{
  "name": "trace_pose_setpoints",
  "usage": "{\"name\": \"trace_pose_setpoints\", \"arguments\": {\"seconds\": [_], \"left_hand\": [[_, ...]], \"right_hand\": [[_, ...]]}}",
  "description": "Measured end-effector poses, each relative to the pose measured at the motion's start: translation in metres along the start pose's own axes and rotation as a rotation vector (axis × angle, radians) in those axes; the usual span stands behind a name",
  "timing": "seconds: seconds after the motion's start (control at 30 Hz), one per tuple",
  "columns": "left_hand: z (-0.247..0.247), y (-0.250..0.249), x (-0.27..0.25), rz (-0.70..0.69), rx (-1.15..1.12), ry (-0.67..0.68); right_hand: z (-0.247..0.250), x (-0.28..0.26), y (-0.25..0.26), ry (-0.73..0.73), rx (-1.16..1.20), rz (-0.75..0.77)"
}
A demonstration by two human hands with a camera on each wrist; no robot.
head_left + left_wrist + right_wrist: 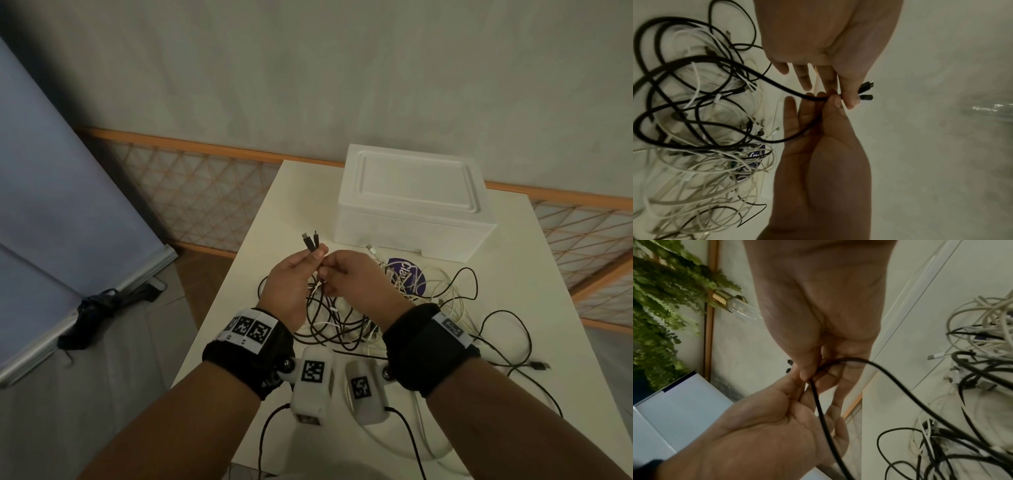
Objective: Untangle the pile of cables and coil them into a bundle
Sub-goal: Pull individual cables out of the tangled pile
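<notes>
A tangled pile of black and white cables (342,318) lies on the white table (534,260), also visible in the left wrist view (705,113) and right wrist view (962,443). Both hands are raised just above the pile, close together. My left hand (315,255) pinches one black cable (777,84) just below its two black connectors (310,240), which stick up side by side (866,91). My right hand (325,270) pinches the same black cable (822,410) right beside the left fingertips (807,376). Two strands of it hang down into the pile.
A white foam box (411,205) stands at the back of the table, just behind the hands. A purple round disc (407,274) lies under the cables at right. One black connector (539,366) trails towards the right edge. Left of the table is floor with a blue panel (68,205).
</notes>
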State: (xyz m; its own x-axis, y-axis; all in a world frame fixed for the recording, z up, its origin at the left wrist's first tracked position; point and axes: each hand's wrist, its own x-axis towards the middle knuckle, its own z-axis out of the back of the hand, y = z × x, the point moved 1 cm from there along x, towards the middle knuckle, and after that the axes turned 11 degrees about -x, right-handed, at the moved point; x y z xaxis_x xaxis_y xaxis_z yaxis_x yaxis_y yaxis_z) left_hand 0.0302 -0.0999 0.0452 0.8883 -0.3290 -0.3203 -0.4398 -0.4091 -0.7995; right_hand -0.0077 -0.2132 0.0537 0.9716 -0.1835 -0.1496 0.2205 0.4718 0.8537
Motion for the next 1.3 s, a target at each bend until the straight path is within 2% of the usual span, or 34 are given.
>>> {"name": "trace_pose_setpoints", "arguments": {"seconds": [0.1, 0.17, 0.27, 0.33, 0.43, 0.63, 0.7, 0.77, 0.83, 0.9, 0.97, 1.0, 1.13, 1.3], "left_hand": [[0.000, 0.008, -0.001, 0.046, 0.034, 0.066], [0.002, 0.011, 0.002, 0.045, 0.041, 0.068], [0.005, 0.011, 0.009, 0.038, -0.196, -0.028], [0.007, 0.012, 0.013, 0.047, -0.368, -0.095], [0.020, 0.009, 0.023, 0.035, -0.472, -0.228], [0.050, 0.000, 0.042, -0.061, -0.364, -0.370], [0.042, 0.005, 0.040, -0.054, -0.313, -0.354], [0.025, 0.014, 0.032, 0.002, -0.282, -0.284], [0.002, 0.026, 0.020, 0.091, -0.293, -0.179], [-0.015, 0.036, 0.008, 0.174, -0.333, -0.096], [-0.019, 0.041, 0.003, 0.202, -0.373, -0.062], [-0.016, 0.039, 0.003, 0.200, -0.392, -0.067], [0.015, 0.025, 0.015, 0.137, -0.397, -0.183], [0.069, 0.028, 0.018, 0.130, -0.316, -0.359]], "right_hand": [[-0.002, 0.000, 0.002, -0.046, -0.022, 0.023], [-0.002, 0.000, 0.002, -0.076, -0.156, 0.032], [0.005, -0.003, -0.003, -0.104, -0.400, 0.029], [0.014, -0.009, -0.007, -0.055, -0.427, 0.022], [0.035, -0.020, -0.023, 0.017, -0.412, -0.063], [0.062, -0.050, -0.058, 0.060, -0.630, -0.222], [0.060, -0.057, -0.058, 0.118, -0.789, -0.228], [0.051, -0.058, -0.054, 0.188, -0.919, -0.171], [0.034, -0.050, -0.042, 0.186, -0.758, -0.101], [0.015, -0.045, -0.025, 0.206, -0.436, -0.081], [0.004, -0.045, -0.017, 0.248, -0.099, -0.146], [0.004, -0.049, -0.019, 0.265, -0.054, -0.164], [0.022, -0.064, -0.050, 0.238, -0.510, -0.066], [0.066, -0.091, -0.085, 0.226, -0.649, -0.173]]}}
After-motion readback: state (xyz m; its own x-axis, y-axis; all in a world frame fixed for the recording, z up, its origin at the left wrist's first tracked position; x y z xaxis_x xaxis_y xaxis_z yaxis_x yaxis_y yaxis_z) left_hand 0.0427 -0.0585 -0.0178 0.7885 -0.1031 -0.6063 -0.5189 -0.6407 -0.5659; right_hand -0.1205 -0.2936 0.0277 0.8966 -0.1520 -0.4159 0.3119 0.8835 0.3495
